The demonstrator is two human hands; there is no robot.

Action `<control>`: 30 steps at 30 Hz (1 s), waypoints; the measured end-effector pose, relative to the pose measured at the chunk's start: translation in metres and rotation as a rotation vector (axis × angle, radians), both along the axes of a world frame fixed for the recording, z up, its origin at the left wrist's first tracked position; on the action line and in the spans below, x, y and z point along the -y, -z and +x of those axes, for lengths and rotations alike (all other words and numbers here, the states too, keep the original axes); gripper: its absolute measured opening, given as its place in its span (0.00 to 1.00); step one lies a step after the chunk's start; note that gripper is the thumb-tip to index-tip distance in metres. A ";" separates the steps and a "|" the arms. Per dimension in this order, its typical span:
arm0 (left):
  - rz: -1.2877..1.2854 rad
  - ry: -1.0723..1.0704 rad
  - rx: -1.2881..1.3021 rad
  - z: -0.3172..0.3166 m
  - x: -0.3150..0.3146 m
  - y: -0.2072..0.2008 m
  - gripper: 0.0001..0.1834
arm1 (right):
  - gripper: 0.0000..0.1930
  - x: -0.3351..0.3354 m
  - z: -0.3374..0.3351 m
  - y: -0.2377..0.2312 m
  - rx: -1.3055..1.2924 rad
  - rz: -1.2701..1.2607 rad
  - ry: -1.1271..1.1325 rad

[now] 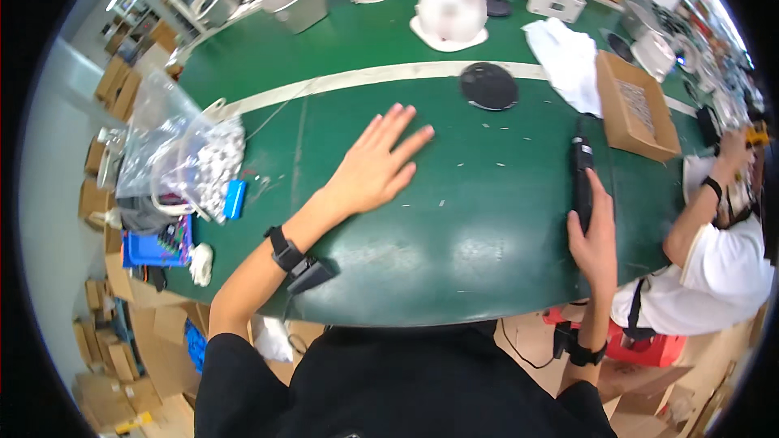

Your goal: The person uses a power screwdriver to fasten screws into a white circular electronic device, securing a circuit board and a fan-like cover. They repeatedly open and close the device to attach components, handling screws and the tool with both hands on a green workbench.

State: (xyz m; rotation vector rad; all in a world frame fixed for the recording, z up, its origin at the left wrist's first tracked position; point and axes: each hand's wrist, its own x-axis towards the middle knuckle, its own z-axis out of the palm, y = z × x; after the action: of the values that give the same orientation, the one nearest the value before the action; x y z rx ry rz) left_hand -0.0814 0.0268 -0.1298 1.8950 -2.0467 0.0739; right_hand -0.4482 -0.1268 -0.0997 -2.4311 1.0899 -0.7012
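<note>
My left hand (377, 164) lies flat and open on the green table (454, 227), palm down, fingers spread and pointing up-right, holding nothing. My right hand (595, 235) is wrapped around the lower end of a black electric screwdriver (581, 170), which lies along the table at the right and points away from me. A round black disc (488, 86) lies beyond both hands, near a white stripe across the table. Both wrists carry black bands.
A clear plastic bag of small white parts (191, 154) and a blue tray (154, 247) sit at the left edge. An open cardboard box (637, 109), white cloth (568, 61) and a white dome-shaped housing (450, 12) lie further back. A seated person in white (714, 264) works at the right.
</note>
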 end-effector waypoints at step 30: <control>-0.085 0.467 0.007 -0.058 0.059 -0.041 0.37 | 0.20 0.036 0.008 -0.007 -0.118 0.296 0.220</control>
State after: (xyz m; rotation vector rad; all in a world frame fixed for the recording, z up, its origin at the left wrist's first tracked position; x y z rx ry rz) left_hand -0.1393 -0.0324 -0.0884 1.3277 -2.3914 0.0492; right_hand -0.4404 -0.1624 -0.0925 -2.1431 1.4146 -0.4277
